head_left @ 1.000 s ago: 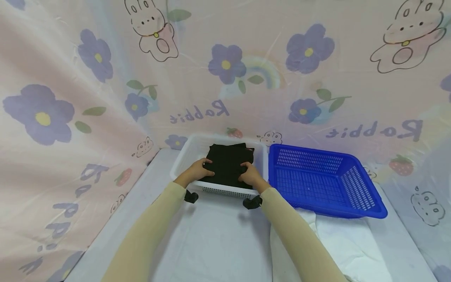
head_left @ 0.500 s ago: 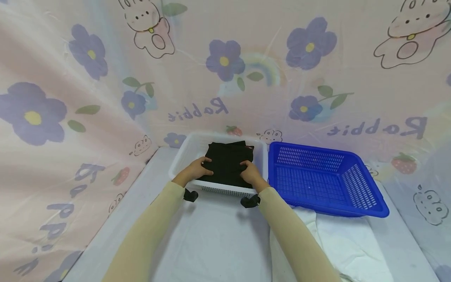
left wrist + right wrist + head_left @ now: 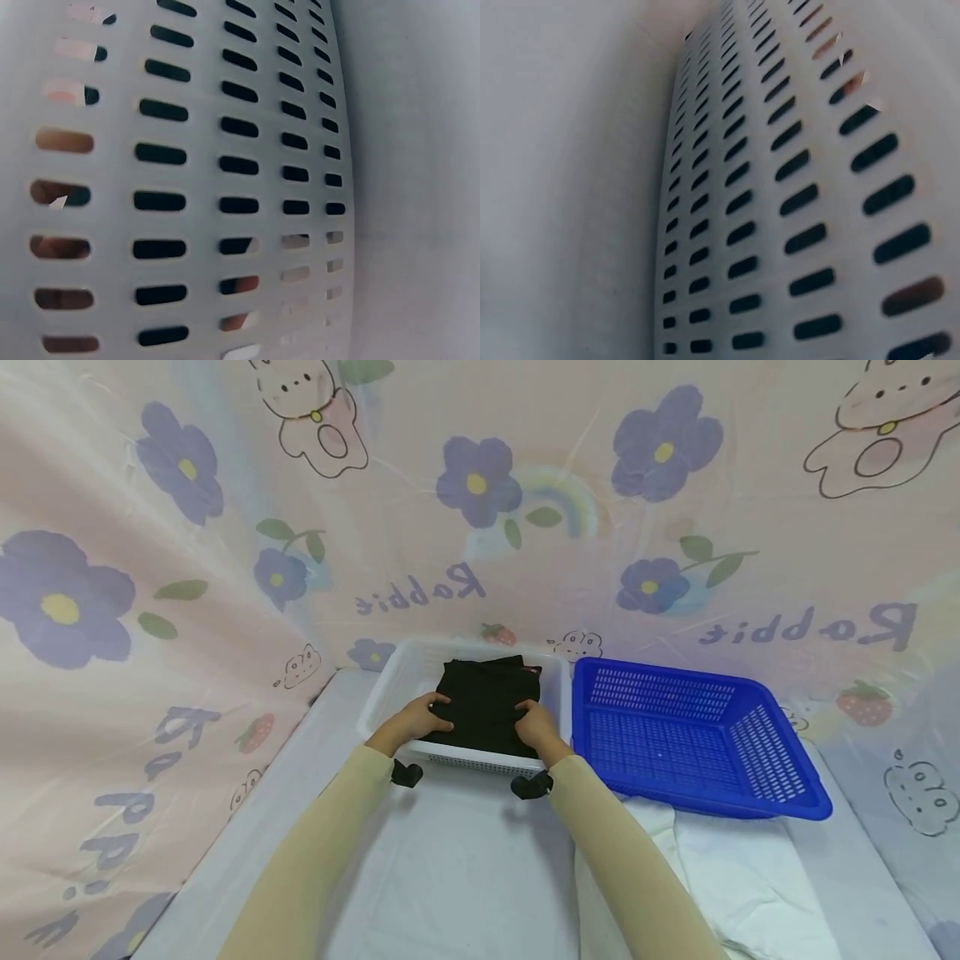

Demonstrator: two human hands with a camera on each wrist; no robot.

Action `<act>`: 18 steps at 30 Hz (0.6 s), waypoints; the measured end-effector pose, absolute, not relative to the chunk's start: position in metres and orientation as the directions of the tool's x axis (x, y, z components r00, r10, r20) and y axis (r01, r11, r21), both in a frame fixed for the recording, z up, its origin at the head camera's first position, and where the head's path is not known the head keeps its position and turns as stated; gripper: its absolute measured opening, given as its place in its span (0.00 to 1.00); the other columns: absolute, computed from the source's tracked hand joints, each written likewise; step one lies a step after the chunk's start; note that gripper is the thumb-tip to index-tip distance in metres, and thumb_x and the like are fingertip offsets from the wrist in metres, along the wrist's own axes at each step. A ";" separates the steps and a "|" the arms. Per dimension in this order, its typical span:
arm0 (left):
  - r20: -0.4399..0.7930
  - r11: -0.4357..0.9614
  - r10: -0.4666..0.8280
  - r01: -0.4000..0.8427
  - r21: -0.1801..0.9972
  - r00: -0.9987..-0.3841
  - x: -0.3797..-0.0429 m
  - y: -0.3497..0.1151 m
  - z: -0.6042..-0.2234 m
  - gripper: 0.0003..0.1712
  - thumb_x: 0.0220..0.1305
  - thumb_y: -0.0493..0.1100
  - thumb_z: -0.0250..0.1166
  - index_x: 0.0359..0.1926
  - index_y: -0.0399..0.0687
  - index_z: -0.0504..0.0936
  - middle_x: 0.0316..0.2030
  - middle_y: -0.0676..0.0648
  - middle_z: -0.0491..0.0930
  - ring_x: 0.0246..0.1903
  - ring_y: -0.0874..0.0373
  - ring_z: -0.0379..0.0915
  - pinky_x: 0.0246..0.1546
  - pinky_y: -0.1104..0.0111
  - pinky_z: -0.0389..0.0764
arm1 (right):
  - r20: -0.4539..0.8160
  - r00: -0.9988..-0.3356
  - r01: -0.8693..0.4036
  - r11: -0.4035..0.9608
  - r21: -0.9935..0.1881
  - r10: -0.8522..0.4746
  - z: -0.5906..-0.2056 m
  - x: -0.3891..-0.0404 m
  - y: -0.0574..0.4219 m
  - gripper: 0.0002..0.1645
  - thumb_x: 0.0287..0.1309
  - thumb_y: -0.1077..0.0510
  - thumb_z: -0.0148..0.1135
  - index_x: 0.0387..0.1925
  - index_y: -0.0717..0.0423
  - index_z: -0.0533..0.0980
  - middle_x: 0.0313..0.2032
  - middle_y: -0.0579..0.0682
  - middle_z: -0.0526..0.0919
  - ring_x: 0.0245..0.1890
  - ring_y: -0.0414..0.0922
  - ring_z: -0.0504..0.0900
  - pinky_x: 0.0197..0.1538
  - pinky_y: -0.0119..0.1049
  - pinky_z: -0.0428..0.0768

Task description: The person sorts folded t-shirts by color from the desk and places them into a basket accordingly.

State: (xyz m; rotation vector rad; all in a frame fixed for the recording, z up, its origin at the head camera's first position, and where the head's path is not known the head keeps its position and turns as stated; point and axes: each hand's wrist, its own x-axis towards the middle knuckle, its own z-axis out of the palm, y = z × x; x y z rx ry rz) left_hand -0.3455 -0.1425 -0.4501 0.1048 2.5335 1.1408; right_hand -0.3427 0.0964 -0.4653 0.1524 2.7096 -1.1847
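A folded black garment lies inside a white plastic basket in the head view. My left hand reaches over the near rim and holds the garment's left side, thumb and fingers spread apart on the cloth. On the opposite side my right hand grips the right edge the same way. In the left wrist view the slotted basket wall fills most of the frame, with dark cloth and bits of the hand showing through. The right wrist view shows the same wall from the other end.
A blue plastic basket stands close against the white one on the right. White folded cloth lies before it, partly under the right sleeve. A printed curtain rises behind the white-covered table.
The head view has tilted down slightly. Both hands keep their hold on the black garment in the white basket with barely any movement.
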 end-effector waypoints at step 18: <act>0.032 0.750 0.137 0.125 0.650 -0.990 -0.335 -0.128 -0.449 0.33 0.63 0.51 0.63 0.67 0.53 0.64 0.63 0.39 0.63 0.58 0.43 0.66 0.55 0.51 0.73 | 0.016 -1.000 -0.021 0.764 -0.645 -0.014 -0.424 -0.302 0.092 0.33 0.59 0.53 0.58 0.65 0.55 0.65 0.57 0.64 0.73 0.49 0.58 0.76 0.51 0.52 0.76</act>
